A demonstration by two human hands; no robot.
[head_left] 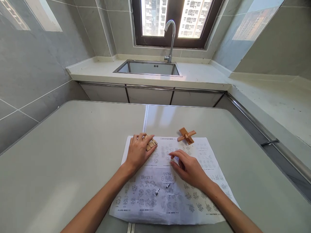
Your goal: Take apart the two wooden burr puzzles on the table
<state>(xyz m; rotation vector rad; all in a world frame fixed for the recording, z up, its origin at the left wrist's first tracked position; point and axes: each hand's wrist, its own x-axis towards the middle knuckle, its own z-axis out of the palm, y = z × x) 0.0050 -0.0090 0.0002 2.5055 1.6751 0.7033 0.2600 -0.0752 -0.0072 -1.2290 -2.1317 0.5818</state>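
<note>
Under the fingers of my left hand [138, 152] is a small light wooden block puzzle [151, 143], gripped at the upper left of a printed sheet [179, 207]. Part of the puzzle is hidden by the fingers. My right hand [186, 165] hovers over or rests on the middle of the sheet, its thumb and index finger apart with nothing visible between them. Beyond it, at the sheet's far edge, lies a brown wooden cross-shaped interlocking puzzle [186, 135]. The creased sheet carries rows of small line diagrams and two dark marks.
The sheet lies on a pale table [73, 155] with a seam down its middle. Behind the table are a counter [97, 71], a sink [148, 74] and a tap [172, 38] below a window. Another counter [274, 94] runs along the right.
</note>
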